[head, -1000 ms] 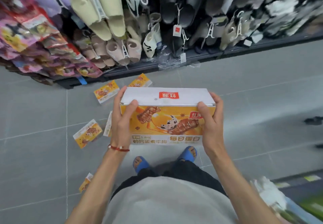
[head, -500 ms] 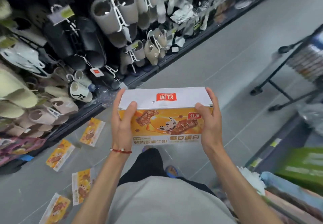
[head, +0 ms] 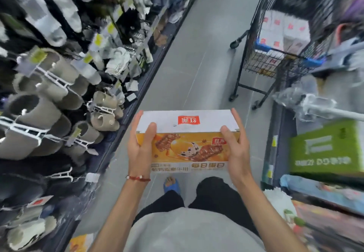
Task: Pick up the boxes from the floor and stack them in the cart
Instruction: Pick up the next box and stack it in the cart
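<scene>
One orange-and-white box (head: 187,141) is held level in front of the person's waist, above the grey floor (head: 183,59). Two hands carry it: the left hand (head: 140,149) clamps the box's left end and the right hand (head: 235,147) the right end, each with the thumb over the top face and the fingers wrapped around the side. A red bracelet (head: 137,178) circles the left wrist. One wire cart (head: 275,55) stands ahead to the right, well apart from the box, with several white boxes (head: 283,33) stacked inside; their exact number is too blurred to count. One more orange box (head: 78,243) lies on the floor at the lower left. Half a second ago four boxes showed on the floor there and only the cart's legs were in sight; the grip on the box is unchanged. Slippers (head: 49,98) hang along the left rack.
</scene>
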Tool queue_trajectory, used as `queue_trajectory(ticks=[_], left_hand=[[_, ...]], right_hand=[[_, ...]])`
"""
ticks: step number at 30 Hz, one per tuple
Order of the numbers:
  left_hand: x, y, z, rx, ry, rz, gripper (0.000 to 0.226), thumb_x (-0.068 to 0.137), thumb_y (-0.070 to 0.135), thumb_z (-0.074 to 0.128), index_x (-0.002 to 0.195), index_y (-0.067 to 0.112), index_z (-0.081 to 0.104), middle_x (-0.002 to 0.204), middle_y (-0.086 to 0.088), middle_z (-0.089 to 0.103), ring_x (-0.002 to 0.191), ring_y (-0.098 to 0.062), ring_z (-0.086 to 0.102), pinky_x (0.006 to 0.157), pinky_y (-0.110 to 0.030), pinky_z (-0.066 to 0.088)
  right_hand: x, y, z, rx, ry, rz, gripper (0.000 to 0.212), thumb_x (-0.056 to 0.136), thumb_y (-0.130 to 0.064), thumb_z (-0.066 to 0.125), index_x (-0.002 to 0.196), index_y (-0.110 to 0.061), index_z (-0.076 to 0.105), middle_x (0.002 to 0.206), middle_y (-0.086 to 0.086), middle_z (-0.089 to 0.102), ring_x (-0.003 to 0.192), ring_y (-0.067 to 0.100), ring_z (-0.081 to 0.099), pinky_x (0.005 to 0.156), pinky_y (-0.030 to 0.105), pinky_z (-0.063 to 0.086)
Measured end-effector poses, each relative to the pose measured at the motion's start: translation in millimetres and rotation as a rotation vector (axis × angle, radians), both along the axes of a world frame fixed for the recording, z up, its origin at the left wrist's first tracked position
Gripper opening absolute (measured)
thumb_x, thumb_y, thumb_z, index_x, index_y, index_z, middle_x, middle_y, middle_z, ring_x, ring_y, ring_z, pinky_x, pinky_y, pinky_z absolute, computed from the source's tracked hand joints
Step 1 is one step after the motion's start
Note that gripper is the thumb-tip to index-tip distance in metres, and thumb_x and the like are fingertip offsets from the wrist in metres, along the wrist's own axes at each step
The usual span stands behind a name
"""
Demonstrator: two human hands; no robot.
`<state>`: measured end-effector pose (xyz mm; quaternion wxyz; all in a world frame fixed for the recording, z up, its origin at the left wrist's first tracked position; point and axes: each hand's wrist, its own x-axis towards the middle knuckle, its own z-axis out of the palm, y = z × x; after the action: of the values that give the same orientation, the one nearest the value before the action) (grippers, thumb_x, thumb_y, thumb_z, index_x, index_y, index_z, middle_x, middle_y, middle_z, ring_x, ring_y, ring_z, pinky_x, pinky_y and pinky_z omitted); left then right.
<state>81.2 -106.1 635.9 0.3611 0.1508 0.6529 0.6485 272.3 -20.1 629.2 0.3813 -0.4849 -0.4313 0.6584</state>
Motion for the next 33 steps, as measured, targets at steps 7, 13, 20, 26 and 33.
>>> queue_trajectory(ticks=[7, 13, 20, 26, 33], left_hand=[[-7, 146, -3, -0.055, 0.058, -0.160, 0.056, 0.093, 0.038, 0.065, 0.145, 0.029, 0.047, 0.115, 0.010, 0.070, 0.094, -0.003, 0.071, 0.070, -0.019, 0.056], [18, 283, -12, -0.122, 0.127, -0.200, 0.047, 0.100, 0.026, 0.056, 0.146, 0.026, 0.047, 0.115, 0.009, 0.068, 0.086, 0.003, 0.071, 0.066, -0.016, 0.055], [57, 412, -7, -0.149, 0.200, -0.290, 0.045, 0.100, 0.030, 0.057, 0.144, 0.030, 0.047, 0.121, 0.010, 0.066, 0.094, 0.004, 0.069, 0.073, -0.016, 0.056], [74, 497, -12, -0.163, 0.209, -0.406, 0.047, 0.098, 0.040, 0.058, 0.144, 0.037, 0.046, 0.128, -0.002, 0.066, 0.104, -0.020, 0.072, 0.080, -0.035, 0.062], [78, 609, -8, -0.155, 0.181, -0.589, 0.042, 0.099, 0.037, 0.056, 0.137, 0.045, 0.043, 0.123, -0.002, 0.069, 0.097, -0.020, 0.074, 0.079, -0.037, 0.063]], right_hand=[[3, 108, -7, -0.023, 0.004, -0.204, 0.068, 0.092, -0.039, 0.062, 0.155, -0.038, 0.039, 0.132, 0.010, 0.069, 0.110, 0.027, 0.073, 0.087, 0.041, 0.063], [31, 228, -18, -0.053, 0.027, -0.228, 0.066, 0.099, -0.042, 0.061, 0.159, -0.034, 0.034, 0.129, 0.009, 0.070, 0.108, 0.023, 0.074, 0.079, 0.033, 0.063], [73, 345, -14, -0.061, 0.032, -0.282, 0.066, 0.096, -0.045, 0.058, 0.158, -0.038, 0.034, 0.129, 0.003, 0.072, 0.111, 0.023, 0.074, 0.089, 0.043, 0.062], [94, 422, -22, -0.050, 0.007, -0.403, 0.066, 0.094, -0.039, 0.062, 0.156, -0.036, 0.040, 0.134, 0.007, 0.067, 0.111, 0.022, 0.073, 0.085, 0.037, 0.062], [94, 498, -30, -0.065, 0.026, -0.563, 0.053, 0.105, -0.023, 0.055, 0.155, -0.032, 0.040, 0.119, 0.001, 0.075, 0.106, 0.024, 0.075, 0.081, 0.038, 0.062]])
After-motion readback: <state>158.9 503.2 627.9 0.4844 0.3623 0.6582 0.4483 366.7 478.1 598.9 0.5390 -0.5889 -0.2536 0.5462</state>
